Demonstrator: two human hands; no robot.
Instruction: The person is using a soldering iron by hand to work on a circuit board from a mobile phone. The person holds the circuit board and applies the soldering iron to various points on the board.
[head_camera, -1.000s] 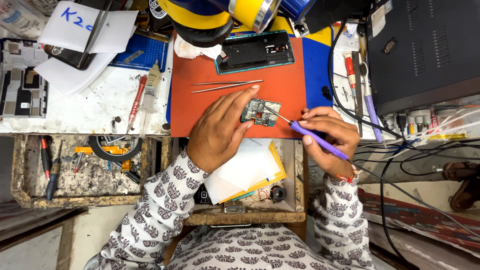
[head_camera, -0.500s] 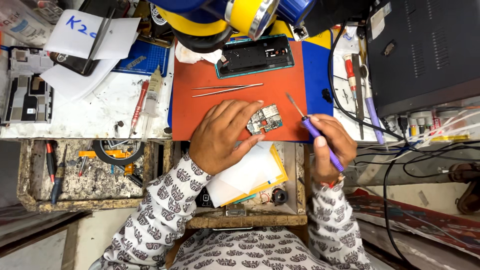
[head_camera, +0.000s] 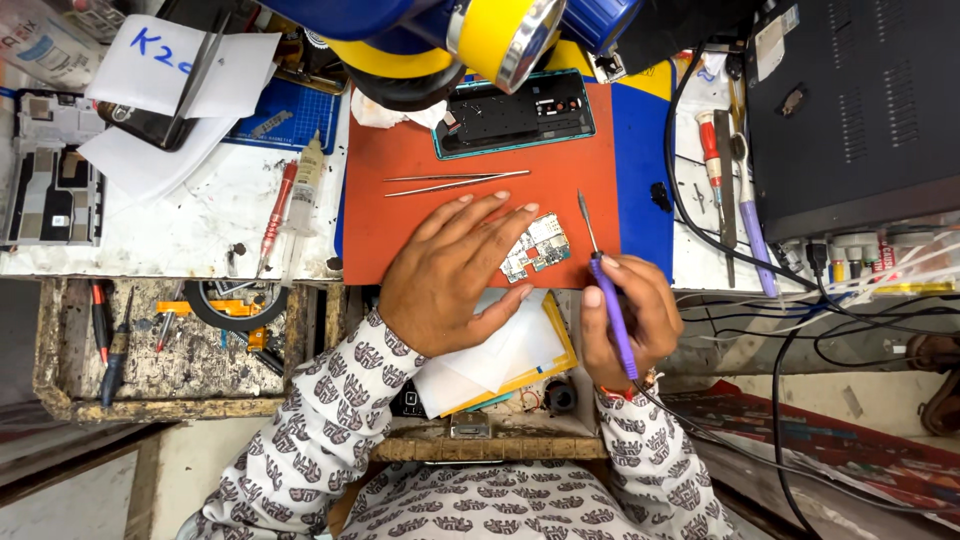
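Small circuit board (head_camera: 536, 248) on orange mat (head_camera: 420, 215), left hand (head_camera: 450, 272) fingers spread flat pinning its left edge, right hand (head_camera: 625, 320) fingers closed around purple soldering iron (head_camera: 606, 293) beside board, white labelled paper sheet (head_camera: 150, 65) far left of mat.

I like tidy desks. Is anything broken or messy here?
Nothing looks spilled. The phone frame lies opened on the orange mat, and its small circuit board sits bare by the left hand.
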